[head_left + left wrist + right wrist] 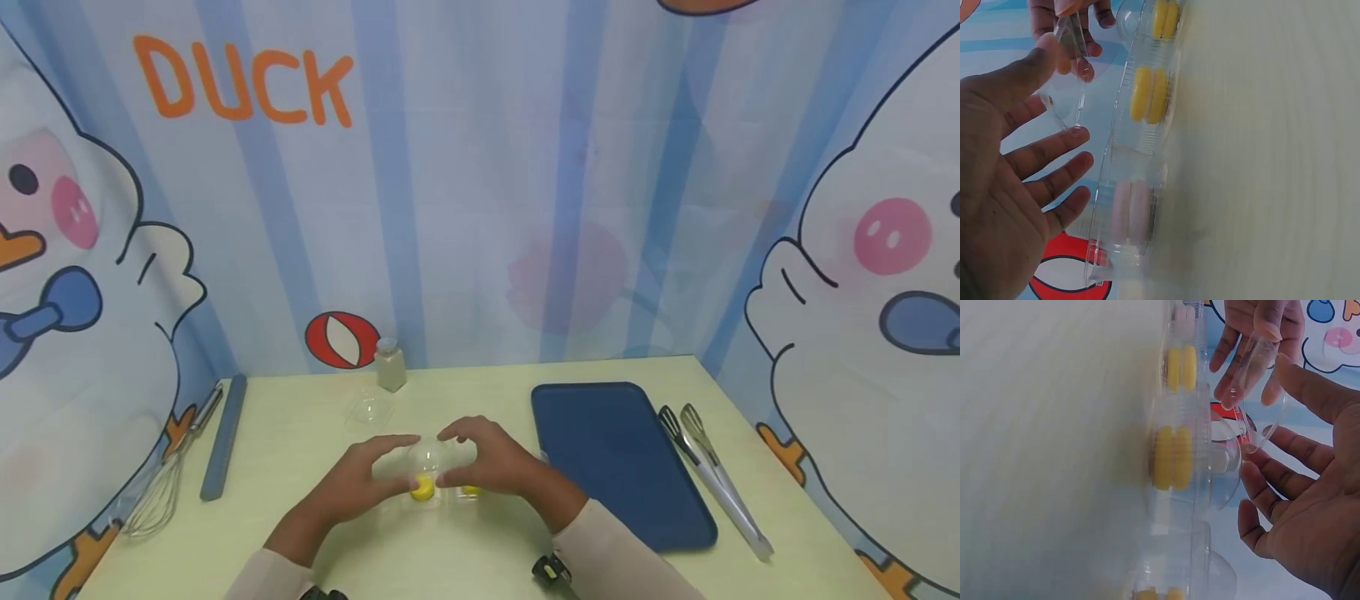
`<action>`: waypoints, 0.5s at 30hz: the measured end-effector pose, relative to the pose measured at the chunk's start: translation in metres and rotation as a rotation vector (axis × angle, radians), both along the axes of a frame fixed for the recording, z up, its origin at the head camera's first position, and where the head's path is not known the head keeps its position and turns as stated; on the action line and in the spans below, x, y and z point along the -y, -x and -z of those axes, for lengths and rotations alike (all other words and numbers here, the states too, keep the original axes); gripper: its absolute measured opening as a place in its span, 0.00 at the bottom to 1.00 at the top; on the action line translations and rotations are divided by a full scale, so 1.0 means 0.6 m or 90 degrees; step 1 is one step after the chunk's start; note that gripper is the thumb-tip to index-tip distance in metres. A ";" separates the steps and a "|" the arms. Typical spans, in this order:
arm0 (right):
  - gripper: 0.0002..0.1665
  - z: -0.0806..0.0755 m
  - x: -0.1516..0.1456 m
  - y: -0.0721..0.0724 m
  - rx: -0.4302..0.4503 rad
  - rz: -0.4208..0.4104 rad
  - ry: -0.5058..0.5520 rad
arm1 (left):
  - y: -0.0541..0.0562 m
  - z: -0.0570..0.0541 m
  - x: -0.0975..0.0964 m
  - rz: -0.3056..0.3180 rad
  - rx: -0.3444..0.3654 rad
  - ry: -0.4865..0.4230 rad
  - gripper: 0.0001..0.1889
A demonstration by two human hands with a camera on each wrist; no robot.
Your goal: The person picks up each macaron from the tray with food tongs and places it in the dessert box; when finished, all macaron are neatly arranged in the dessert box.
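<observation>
A clear domed plastic lid point(429, 454) is held tilted above the table, between the two hands. My left hand point(358, 482) grips one side of it with thumb and fingertips; my right hand point(493, 458) grips the opposite side the same way. Under the lid sit clear plastic boxes point(1110, 164) with macarons in them. One yellow macaron point(423, 487) shows below the left thumb, and another yellow macaron point(471, 490) is partly hidden by the right hand. A pink macaron point(1131, 212) appears in the left wrist view. In the right wrist view, a domed cover point(1225, 465) stands beside a yellow macaron point(1172, 457).
Behind the hands lies another clear plastic piece point(369, 410), near a small capped bottle point(390, 368). A dark blue tray point(600, 467) lies to the right, with metal tongs point(716, 483) beyond it. At the left are a whisk point(168, 483) and a blue-grey bar point(224, 439).
</observation>
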State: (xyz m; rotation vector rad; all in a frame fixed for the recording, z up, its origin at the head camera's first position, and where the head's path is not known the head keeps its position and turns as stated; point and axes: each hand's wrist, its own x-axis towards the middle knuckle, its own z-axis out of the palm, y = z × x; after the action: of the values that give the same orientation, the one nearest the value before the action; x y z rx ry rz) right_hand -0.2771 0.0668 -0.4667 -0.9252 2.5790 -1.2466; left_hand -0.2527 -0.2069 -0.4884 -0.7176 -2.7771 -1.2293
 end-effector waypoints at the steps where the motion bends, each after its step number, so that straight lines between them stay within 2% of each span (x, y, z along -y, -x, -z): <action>1: 0.36 0.003 0.002 -0.002 -0.003 0.001 -0.004 | -0.001 0.001 0.002 0.001 -0.005 0.003 0.30; 9: 0.38 0.012 0.017 -0.010 -0.069 0.011 -0.090 | -0.007 0.011 0.012 0.013 -0.056 0.028 0.31; 15: 0.37 0.015 0.019 -0.016 -0.105 0.018 -0.120 | -0.009 0.015 0.015 0.002 -0.049 0.041 0.32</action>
State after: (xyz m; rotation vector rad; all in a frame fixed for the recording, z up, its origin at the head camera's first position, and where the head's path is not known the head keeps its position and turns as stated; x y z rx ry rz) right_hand -0.2674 0.0556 -0.4759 -0.9946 2.7842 -0.9495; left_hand -0.2471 -0.2157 -0.4972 -0.7558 -2.7646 -1.0936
